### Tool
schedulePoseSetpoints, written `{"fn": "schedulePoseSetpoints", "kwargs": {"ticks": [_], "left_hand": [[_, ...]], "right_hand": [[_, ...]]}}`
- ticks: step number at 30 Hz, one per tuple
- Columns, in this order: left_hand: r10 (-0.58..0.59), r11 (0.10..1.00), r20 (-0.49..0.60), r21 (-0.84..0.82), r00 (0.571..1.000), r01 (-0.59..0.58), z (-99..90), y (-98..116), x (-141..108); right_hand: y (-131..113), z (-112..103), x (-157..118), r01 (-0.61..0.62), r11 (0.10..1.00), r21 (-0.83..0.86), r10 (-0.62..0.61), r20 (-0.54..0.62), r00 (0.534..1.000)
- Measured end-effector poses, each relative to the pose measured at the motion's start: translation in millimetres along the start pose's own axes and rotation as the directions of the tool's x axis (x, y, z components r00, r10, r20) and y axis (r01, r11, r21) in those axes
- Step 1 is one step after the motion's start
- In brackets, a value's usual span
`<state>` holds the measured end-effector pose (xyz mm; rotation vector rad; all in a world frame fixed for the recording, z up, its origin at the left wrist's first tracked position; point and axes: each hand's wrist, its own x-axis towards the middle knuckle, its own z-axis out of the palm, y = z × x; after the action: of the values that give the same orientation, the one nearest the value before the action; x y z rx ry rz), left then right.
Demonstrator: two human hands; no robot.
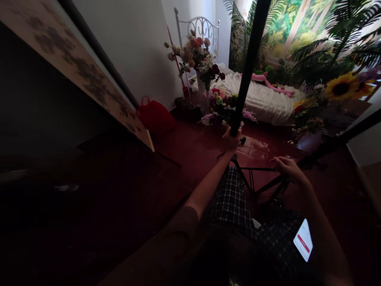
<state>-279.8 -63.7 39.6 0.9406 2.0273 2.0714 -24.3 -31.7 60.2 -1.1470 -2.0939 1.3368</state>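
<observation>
My left hand [232, 138] is wrapped round the upright black pole [247, 71] of a stand, with a small black knob [243, 141] beside it. Over the lower part of a second, slanted black pole [339, 139] lies my right hand [286, 166], its fingers bent and drawn together, pointing left. Dimness hides what they press on. Below both hands, thin black stand legs [250, 184] spread near my knees. A lit phone [303, 240] with a red button on its screen rests on my checked trousers [232, 194].
Ahead stands a flower bouquet [198, 53] beside a white metal headboard [202, 24]. A pink plush toy [268, 81] lies on a white-covered bed [262, 101]. Sunflowers [341, 87] are at right, a red bag [156, 115] and floral panel [86, 75] at left. The reddish floor [184, 151] is dim.
</observation>
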Motion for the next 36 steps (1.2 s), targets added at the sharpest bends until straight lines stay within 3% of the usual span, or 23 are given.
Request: {"fn": "schedulePoseSetpoints", "kwargs": {"ticks": [4,6,9,11,14,15,17,19,20,24,27,29,33,36], "left_hand": [[-0.001,1.000,-0.122,-0.026,0.993,-0.002,2.3,-9,-27],[-0.014,0.999,-0.217,-0.042,0.976,0.004,6.0,-17,-53],[-0.043,0.999,-0.275,-0.037,0.960,0.035,14.6,-22,-105],[-0.057,0.997,-0.187,-0.062,0.981,0.046,24.2,-16,-140],[0.014,0.987,0.123,-0.162,0.992,0.006,52.0,11,-174],[0.083,0.977,0.237,-0.212,0.968,-0.032,66.0,23,-180],[0.274,0.933,0.409,-0.333,0.870,-0.137,100.7,48,-185],[0.417,0.878,0.498,-0.436,0.760,-0.197,140.3,68,-186],[0.432,0.870,0.530,-0.457,0.729,-0.184,159.9,76,-187],[0.329,0.923,0.619,-0.372,0.713,-0.103,216.4,86,-192],[0.322,0.930,0.622,-0.349,0.714,-0.115,228.4,79,-195],[0.339,0.925,0.622,-0.356,0.706,-0.130,227.2,74,-195],[0.371,0.918,0.635,-0.362,0.677,-0.164,223.2,71,-191],[0.390,0.907,0.616,-0.383,0.684,-0.173,225.4,70,-190]], "right_hand": [[24,-79,-55,-0.110,0.993,0.053,0.119,-0.201,0.972],[30,-108,-78,-0.151,0.984,0.096,0.176,-0.360,0.916],[35,-130,-103,-0.178,0.971,0.161,0.238,-0.538,0.809],[37,-132,-111,-0.183,0.963,0.198,0.265,-0.571,0.777],[37,-130,-111,-0.196,0.925,0.326,0.355,-0.556,0.751],[36,-129,-108,-0.202,0.894,0.401,0.407,-0.533,0.742],[32,-128,-102,-0.220,0.802,0.555,0.509,-0.443,0.738],[29,-130,-94,-0.209,0.717,0.666,0.534,-0.331,0.778],[28,-131,-90,-0.190,0.668,0.719,0.536,-0.288,0.793],[37,-142,-79,-0.151,0.385,0.910,0.534,-0.087,0.841],[53,-152,-72,-0.243,0.165,0.956,0.479,0.137,0.867],[63,-157,-68,-0.310,0.068,0.948,0.430,0.253,0.867],[73,-162,-63,-0.411,-0.003,0.912,0.366,0.383,0.848],[76,-162,-61,-0.430,-0.058,0.901,0.316,0.425,0.848]]}}
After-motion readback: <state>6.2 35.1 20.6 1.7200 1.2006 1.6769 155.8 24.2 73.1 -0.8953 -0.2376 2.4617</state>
